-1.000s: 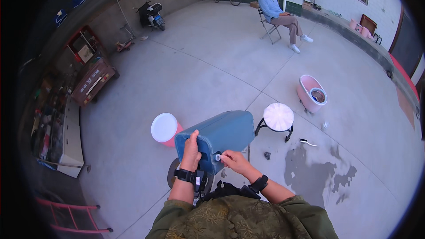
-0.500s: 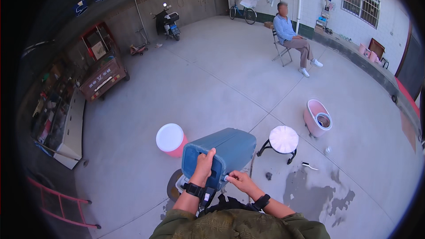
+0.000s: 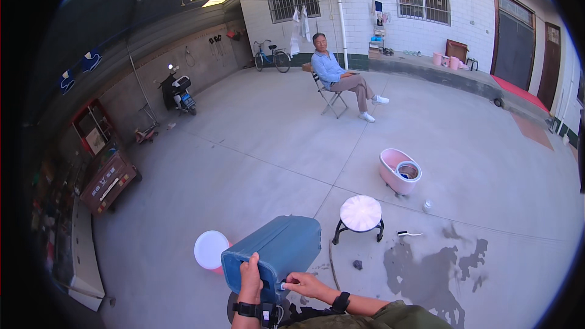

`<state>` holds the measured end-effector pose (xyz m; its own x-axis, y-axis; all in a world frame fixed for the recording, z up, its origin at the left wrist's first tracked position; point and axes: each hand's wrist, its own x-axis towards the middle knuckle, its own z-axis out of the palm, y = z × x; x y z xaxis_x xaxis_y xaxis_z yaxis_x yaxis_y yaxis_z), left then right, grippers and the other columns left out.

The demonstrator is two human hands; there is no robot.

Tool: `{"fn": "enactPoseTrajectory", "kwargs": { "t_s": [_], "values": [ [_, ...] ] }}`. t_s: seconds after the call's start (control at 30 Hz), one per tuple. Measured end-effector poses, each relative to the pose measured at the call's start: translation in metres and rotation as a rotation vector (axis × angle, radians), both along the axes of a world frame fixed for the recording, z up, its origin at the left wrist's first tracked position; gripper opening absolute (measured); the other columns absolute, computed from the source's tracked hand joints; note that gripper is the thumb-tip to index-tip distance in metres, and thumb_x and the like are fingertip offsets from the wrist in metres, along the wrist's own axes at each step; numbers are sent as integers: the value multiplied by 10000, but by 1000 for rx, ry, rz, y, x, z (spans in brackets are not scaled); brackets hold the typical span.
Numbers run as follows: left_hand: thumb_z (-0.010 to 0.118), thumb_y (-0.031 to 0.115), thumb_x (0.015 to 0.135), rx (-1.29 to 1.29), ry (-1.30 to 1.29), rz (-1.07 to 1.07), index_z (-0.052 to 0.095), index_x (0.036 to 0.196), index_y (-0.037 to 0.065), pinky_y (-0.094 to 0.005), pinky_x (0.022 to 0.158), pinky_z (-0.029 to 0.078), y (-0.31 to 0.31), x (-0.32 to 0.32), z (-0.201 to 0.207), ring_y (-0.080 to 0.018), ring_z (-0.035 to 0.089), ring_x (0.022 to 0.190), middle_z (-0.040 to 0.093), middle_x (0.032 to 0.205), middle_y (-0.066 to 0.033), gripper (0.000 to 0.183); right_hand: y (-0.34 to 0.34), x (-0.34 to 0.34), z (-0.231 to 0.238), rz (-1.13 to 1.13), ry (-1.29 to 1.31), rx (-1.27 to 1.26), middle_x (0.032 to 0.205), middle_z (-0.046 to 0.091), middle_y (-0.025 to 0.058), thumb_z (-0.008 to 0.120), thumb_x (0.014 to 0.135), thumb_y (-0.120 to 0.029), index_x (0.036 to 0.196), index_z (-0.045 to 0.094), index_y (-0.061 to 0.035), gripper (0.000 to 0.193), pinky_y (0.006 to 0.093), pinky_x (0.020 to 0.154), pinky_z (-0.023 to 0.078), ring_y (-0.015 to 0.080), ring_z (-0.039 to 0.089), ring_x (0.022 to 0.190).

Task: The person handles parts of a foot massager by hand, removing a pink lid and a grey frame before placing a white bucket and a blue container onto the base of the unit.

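Observation:
A large blue plastic water container [image 3: 280,240] lies tilted in front of me, its handled end toward me. My left hand [image 3: 250,279] is closed round the handle part at that end, the thumb on top. My right hand [image 3: 308,284] pinches a small white cap [image 3: 284,286] at the container's near right corner. From this view I cannot tell whether the cap is turning. Just left of the container is a pink bucket with a white top [image 3: 209,250]. Under my left forearm, a dark round thing is mostly hidden.
Right of the container stands a round stool [image 3: 360,213] with a pale cover. Beyond it is a pink mop bucket [image 3: 390,167]. A brush [image 3: 409,233] lies by a wet patch [image 3: 420,274]. A person [image 3: 332,73] sits on a folding chair. A three-wheeled cart [image 3: 109,180] stands left.
My view has swung up and to the right, so the scene sits further left and the house wall shows more. Both hands keep their holds on the container and cap.

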<state>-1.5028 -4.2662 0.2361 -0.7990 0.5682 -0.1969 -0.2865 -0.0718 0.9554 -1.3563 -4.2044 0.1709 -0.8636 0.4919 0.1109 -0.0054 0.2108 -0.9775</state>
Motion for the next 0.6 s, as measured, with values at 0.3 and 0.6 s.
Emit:
{"fn": "enactPoseTrajectory", "kwargs": {
  "t_s": [0.3,0.6],
  "values": [
    [523,275,791,12,-80,-23,536,842,-15,-282,565,427,-5,-12,-6,-164,537,667,551,779,-73,294,0,-5,4,-21,25,143,721,559,78,587,788,-300,821,521,-25,285,266,572,421,154,525,644],
    [525,275,788,30,-30,-22,534,858,-19,-293,596,440,-9,-7,0,-170,545,690,557,788,-78,302,2,-8,-1,7,56,64,680,539,66,607,771,-325,775,514,-25,314,265,558,409,130,497,627]
  ]
}}
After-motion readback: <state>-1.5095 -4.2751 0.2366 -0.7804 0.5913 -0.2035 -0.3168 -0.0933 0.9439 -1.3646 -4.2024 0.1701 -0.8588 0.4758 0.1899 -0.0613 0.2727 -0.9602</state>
